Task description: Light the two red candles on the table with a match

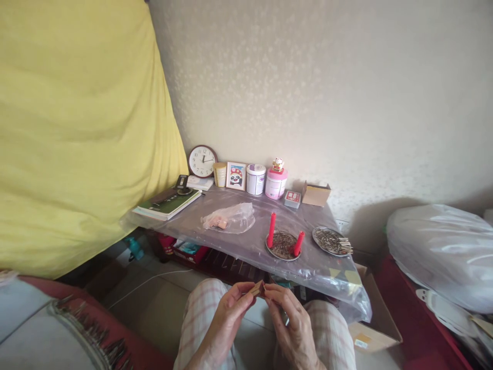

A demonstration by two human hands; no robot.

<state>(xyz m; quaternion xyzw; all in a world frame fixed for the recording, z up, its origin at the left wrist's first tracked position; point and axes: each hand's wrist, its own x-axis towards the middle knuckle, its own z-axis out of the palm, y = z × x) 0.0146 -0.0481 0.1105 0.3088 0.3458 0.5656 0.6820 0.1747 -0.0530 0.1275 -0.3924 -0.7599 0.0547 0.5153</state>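
Over my lap, my left hand grips a small matchbox with a tan side and a dark red end, between thumb and fingers. My right hand is closed in a pinch at the box's right end; whatever lies between its fingertips is too small to make out. Beyond the hands, on the table, two red candles stand on a round metal plate, the left one taller and the right one tilted a little. To their right, another metal plate holds many matchsticks, some overhanging its edge.
A crumpled plastic bag with something pinkish inside lies mid-table. Books sit at the left. Along the wall stand a clock, a panda picture, tubs, a card box and an open carton.
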